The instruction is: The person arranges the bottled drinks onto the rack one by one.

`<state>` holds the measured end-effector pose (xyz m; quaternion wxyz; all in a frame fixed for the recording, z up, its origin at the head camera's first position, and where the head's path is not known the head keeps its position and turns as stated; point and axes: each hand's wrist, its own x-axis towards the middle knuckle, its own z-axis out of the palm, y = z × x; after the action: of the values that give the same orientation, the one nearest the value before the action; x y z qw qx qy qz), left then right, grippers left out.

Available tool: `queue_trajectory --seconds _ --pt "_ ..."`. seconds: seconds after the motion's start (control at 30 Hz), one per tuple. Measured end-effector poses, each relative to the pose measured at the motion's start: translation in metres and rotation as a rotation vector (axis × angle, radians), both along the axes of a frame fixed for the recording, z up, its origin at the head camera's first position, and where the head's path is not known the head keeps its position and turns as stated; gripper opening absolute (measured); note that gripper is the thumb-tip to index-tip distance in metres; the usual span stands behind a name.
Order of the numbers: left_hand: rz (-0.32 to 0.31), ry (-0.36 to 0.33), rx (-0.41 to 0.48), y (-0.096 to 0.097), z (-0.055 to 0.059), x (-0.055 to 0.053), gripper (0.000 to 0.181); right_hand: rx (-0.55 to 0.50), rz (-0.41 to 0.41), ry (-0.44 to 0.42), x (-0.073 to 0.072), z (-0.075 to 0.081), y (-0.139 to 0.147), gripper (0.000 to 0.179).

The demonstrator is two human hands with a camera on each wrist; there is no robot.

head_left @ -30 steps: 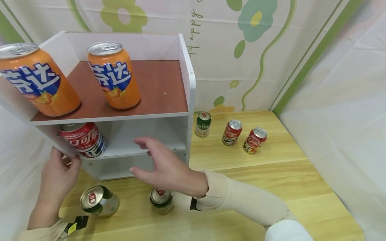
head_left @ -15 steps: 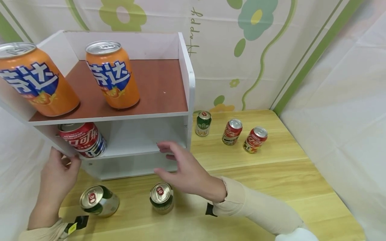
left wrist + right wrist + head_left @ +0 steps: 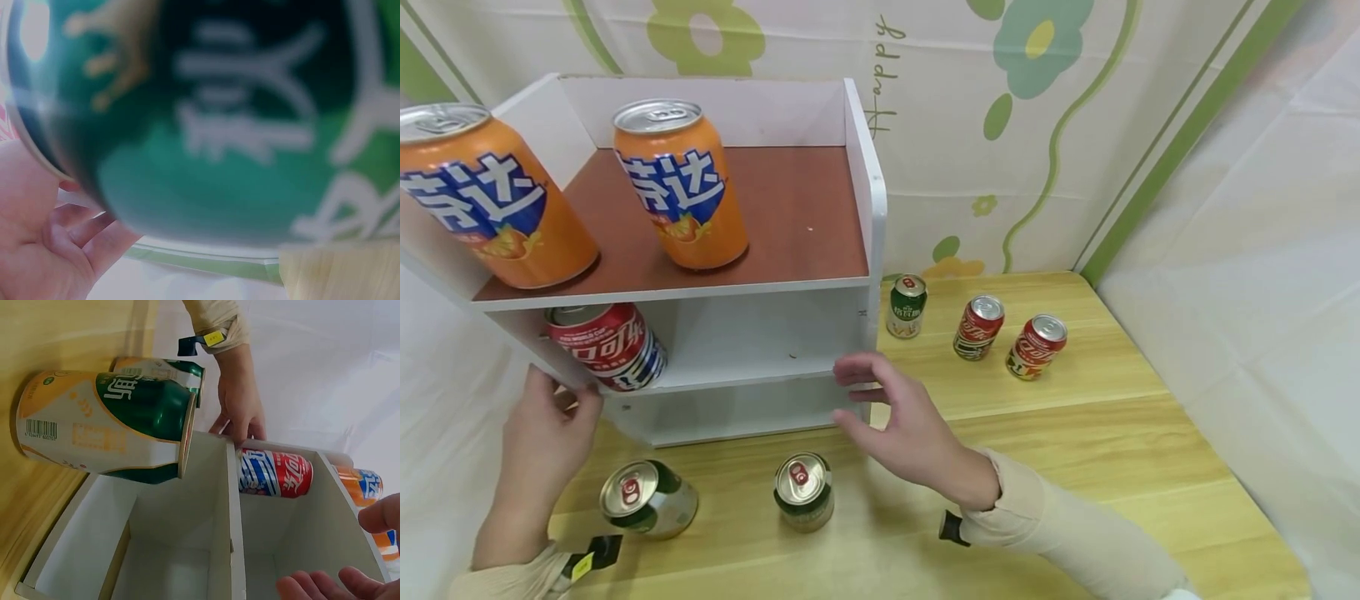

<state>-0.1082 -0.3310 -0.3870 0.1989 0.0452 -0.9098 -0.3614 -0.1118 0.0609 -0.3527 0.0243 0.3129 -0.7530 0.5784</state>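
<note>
Left hand [image 3: 548, 427] gripped side of shelf unit [image 3: 867, 179]; right hand [image 3: 898, 419] near its right end, fingers spread, holding nothing. Shelving looked part done: two orange cans [image 3: 681, 200] on top, one red can [image 3: 610, 346] below. Unshelved on worktop [image 3: 1120, 442]: two loose red cans [image 3: 978, 328], three green cans [image 3: 805, 492].

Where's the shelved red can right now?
Head view, left side: the red can sits on the middle shelf, below the red-brown top, near the left hand.
</note>
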Motion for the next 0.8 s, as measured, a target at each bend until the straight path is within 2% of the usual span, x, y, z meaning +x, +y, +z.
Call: queue_trajectory --seconds 0.27,0.47,0.8 --pt "-0.007 0.004 0.002 0.001 0.002 0.0 0.051 -0.044 -0.114 -0.01 0.0 -0.004 0.021 0.041" --pt "0.011 -0.002 0.002 0.0 0.002 0.002 0.05 -0.07 -0.197 -0.016 -0.002 -0.005 0.043 0.039" --pt "-0.01 0.002 0.007 0.001 0.001 0.002 0.05 -0.049 -0.276 -0.021 -0.009 -0.016 0.086 0.037"
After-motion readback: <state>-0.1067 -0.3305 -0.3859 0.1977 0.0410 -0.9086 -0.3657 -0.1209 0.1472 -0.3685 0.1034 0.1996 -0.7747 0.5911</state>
